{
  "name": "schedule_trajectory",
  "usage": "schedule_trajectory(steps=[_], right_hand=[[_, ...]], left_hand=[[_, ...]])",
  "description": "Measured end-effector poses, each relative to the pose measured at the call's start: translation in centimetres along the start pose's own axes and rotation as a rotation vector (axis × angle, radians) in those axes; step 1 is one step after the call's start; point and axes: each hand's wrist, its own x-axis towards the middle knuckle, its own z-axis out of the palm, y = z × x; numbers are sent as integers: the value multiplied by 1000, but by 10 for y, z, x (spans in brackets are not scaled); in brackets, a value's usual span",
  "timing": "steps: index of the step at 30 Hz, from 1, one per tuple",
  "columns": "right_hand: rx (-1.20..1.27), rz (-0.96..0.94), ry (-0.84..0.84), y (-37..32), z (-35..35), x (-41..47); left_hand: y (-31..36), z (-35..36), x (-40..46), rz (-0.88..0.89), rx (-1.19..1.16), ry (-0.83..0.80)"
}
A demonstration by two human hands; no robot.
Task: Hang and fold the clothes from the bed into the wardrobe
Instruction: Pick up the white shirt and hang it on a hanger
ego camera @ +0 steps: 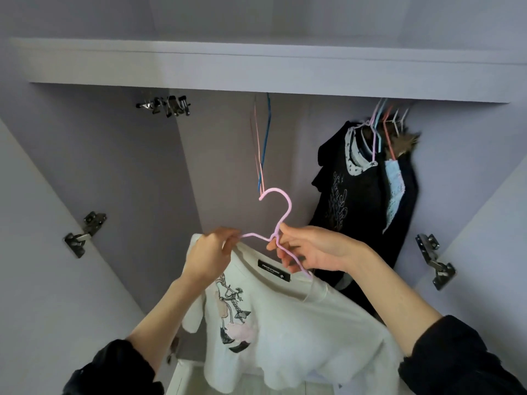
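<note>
The right hand (309, 249) pinches the pink hanger (281, 220) at its neck; the left hand (209, 252) grips the shoulder of the white shirt (285, 315) draped below. The hook rises straight above the right-hand grip, the hidden rail higher still.
</note>
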Motion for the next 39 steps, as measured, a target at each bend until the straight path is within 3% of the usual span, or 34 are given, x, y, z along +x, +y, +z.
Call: schedule_trajectory(steps=[4, 10, 16, 21, 26, 39], right_hand=[[168, 13, 41, 6, -13, -5], [310, -7, 197, 17, -31, -20], [400, -68, 379, 18, -46, -20], [558, -196, 429, -6, -68, -15], [727, -376, 464, -36, -101, -3], [690, -514, 501, -97, -188, 41]], left_hand=[[4, 1, 7, 33, 14, -80], [22, -4, 29, 210, 92, -30], [70, -18, 53, 504, 255, 242], [118, -34, 90, 655, 468, 401], [138, -47, 125, 604, 607, 520], [132, -52, 148, 579, 726, 482]])
